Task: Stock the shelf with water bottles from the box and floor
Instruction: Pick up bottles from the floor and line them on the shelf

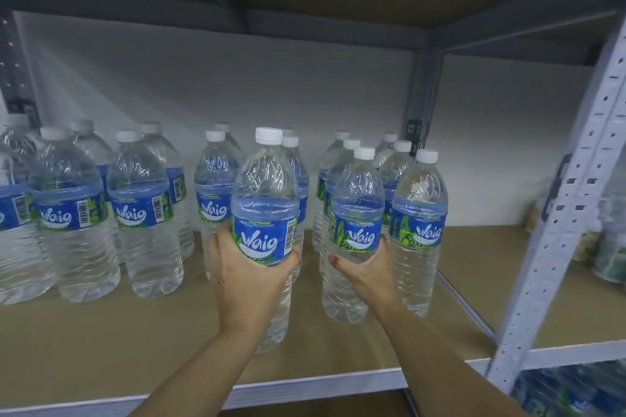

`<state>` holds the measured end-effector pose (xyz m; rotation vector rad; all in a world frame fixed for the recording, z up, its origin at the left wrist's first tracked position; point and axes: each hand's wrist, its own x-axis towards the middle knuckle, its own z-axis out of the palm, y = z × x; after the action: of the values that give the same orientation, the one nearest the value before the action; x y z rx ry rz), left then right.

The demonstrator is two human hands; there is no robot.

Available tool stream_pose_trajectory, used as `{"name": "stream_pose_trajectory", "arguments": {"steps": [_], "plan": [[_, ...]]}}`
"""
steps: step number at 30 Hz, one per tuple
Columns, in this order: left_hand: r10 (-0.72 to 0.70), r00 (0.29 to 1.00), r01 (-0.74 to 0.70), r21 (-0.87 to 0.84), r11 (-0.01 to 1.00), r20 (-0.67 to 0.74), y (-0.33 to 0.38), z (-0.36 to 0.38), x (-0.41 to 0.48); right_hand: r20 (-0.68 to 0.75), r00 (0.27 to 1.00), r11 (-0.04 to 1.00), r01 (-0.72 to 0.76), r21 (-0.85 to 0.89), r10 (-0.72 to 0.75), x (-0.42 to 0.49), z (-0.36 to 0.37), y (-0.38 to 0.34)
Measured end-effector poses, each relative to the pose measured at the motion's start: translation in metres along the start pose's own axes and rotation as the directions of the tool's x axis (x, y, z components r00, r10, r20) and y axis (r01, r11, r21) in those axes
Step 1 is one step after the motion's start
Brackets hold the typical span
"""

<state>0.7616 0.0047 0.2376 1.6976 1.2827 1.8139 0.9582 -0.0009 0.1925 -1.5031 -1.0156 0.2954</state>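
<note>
Two clear plastic water bottles with blue labels and white caps are in my grasp above the brown shelf board (101, 342): my left hand (249, 278) wraps one bottle (264, 200), my right hand (364, 272) clasps another (355, 213), beside the standing rows (139, 210).

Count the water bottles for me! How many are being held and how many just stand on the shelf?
Held bottles: 2, one in the left hand and one in the right hand
Free bottles on the shelf: 14, going by the white caps that show
Total: 16 bottles
</note>
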Motion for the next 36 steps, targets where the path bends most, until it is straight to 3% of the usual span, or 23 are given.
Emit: {"name": "stream_pose_trajectory", "arguments": {"steps": [18,22,26,36], "plan": [[-0.006,1.000,0.006,-0.009,1.000,0.027,-0.005,0.008,-0.007,0.056,0.996,0.997,-0.066,0.026,0.064,-0.002,0.002,0.010],[-0.023,0.999,0.023,-0.012,1.000,0.030,-0.008,0.011,-0.008,0.106,0.984,0.988,-0.134,-0.071,0.141,-0.021,0.005,0.035],[-0.016,0.999,0.016,-0.005,1.000,0.033,-0.010,0.016,-0.011,0.175,0.975,0.970,-0.093,-0.227,0.135,-0.040,0.003,0.053],[-0.060,0.997,0.061,-0.041,0.997,0.045,-0.013,0.030,-0.004,0.145,0.986,0.980,-0.054,-0.194,0.083,-0.038,0.003,0.059]]}}
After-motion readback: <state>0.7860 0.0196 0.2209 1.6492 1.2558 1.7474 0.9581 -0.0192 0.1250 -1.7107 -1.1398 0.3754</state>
